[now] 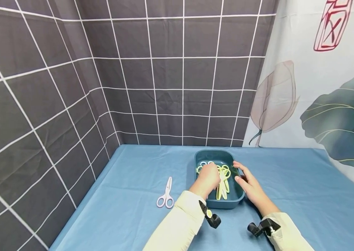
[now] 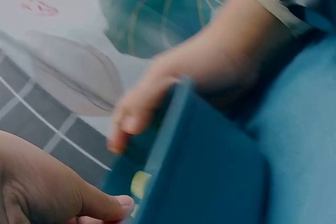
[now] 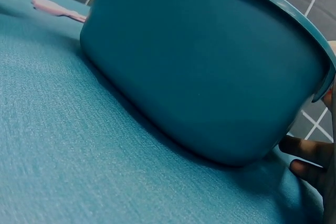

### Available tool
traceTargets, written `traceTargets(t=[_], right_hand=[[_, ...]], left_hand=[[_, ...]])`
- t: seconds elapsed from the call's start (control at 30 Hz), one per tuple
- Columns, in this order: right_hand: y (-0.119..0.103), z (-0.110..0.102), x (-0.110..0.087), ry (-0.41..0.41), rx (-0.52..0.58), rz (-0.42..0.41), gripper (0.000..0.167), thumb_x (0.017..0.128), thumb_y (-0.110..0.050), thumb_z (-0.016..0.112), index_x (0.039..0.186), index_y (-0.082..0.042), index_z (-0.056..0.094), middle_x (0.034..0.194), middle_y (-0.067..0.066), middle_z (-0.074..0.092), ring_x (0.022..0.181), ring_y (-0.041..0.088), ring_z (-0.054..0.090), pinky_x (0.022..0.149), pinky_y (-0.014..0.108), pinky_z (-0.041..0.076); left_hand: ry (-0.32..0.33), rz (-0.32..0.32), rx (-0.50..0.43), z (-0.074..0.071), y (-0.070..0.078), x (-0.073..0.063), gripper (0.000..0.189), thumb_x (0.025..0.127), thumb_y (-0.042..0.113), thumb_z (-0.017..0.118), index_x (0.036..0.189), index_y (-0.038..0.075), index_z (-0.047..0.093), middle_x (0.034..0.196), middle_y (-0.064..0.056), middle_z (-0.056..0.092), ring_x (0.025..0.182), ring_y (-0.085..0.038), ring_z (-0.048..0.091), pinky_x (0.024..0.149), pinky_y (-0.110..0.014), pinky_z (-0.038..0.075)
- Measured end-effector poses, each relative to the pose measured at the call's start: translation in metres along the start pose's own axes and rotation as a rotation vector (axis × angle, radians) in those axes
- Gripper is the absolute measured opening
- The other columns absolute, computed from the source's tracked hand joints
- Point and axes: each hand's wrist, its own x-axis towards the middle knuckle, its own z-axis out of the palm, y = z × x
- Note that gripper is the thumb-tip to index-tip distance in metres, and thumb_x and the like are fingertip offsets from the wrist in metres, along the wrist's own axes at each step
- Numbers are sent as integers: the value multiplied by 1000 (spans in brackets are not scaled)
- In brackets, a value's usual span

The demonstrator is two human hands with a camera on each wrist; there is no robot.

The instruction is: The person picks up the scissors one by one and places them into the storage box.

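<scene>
A dark teal plastic bin [image 1: 227,204] stands on the blue cloth with several scissors [image 1: 223,184] in it, yellow-green ones and some with pale blue or white handles. My left hand [image 1: 209,178] reaches into the bin from the left, its fingers curled down among the scissors. Its thumb is beside a yellow piece [image 2: 139,184] in the left wrist view; whether it pinches anything is hidden. At the bin's right side my right hand [image 1: 252,188] holds the wall, some fingertips over the rim and others low outside. Pale purple-handled scissors [image 1: 166,197] lie left of the bin.
The blue cloth [image 1: 126,209] covers the table. Dark gridded curtains [image 1: 167,73] hang at the back and left, and a white leaf-printed curtain [image 1: 302,83] at the right. Small black cameras [image 1: 209,215] sit on my wrists.
</scene>
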Motion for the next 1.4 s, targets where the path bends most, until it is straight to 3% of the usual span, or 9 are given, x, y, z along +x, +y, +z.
traceTargets(t=[0.23, 0.37, 0.5, 0.67, 0.9, 1.07, 1.17, 1.3, 1.4], right_hand=[[-2, -2, -2, -4, 1, 9, 39, 101, 3, 50, 140, 5, 47, 154, 22, 41, 136, -9, 31, 99, 5, 29], [-1, -1, -1, 1, 7, 9, 39, 101, 2, 51, 140, 4, 48, 154, 22, 41, 136, -9, 32, 99, 5, 29], [-1, 0, 0, 5, 11, 2, 39, 101, 1, 52, 140, 5, 48, 155, 22, 41, 135, -9, 32, 99, 6, 30], [0, -1, -1, 12, 0, 14, 38, 101, 0, 52, 139, 4, 48, 155, 21, 42, 136, -8, 33, 99, 6, 30], [1, 0, -3, 11, -8, 18, 39, 101, -1, 52, 140, 2, 49, 155, 19, 42, 138, -2, 33, 100, 8, 31], [2, 3, -2, 15, 3, 14, 38, 102, -1, 52, 140, 2, 49, 155, 19, 42, 138, -4, 33, 100, 8, 31], [2, 3, -3, 20, 6, 18, 38, 102, -1, 52, 139, 2, 49, 155, 19, 41, 138, -3, 33, 100, 7, 30], [2, 3, -5, 20, 0, 21, 38, 102, -1, 52, 139, 2, 49, 156, 19, 41, 140, 2, 33, 100, 6, 30], [2, 2, -5, 18, 2, 22, 38, 102, -2, 52, 139, 2, 49, 156, 19, 41, 141, 6, 34, 100, 6, 30]], left_hand=[[140, 135, -171, -45, -51, -9, 16, 82, 4, 70, 68, 11, 65, 67, -1, 64, 65, -19, 61, 59, -29, 49], [115, 211, -215, -63, -89, -11, 10, 85, 4, 74, 78, 10, 69, 72, 1, 66, 67, -14, 61, 65, -28, 50], [31, 295, -187, -72, -124, -11, 5, 89, 4, 74, 93, 7, 74, 82, -2, 73, 74, -14, 67, 72, -30, 55], [-54, 417, -112, -71, -157, -13, 21, 90, -3, 69, 108, 4, 76, 97, -6, 76, 94, -20, 71, 86, -37, 57], [-115, 692, 50, -56, -186, -24, 40, 85, -18, 56, 107, 9, 77, 110, -4, 74, 109, -21, 68, 98, -34, 52], [-156, 721, 110, -38, -202, -38, 42, 86, -16, 55, 108, 13, 78, 122, -5, 70, 122, -24, 63, 107, -36, 47], [-132, 724, 156, -29, -209, -43, 37, 87, -11, 59, 106, 15, 78, 124, -4, 70, 126, -25, 61, 107, -36, 46], [-61, 741, 173, -24, -214, -46, 19, 84, -1, 71, 92, 16, 76, 98, 2, 69, 99, -17, 68, 86, -27, 54], [-49, 731, 180, -25, -214, -47, 15, 78, 4, 77, 76, 17, 69, 77, 8, 56, 71, -8, 55, 64, -20, 46]])
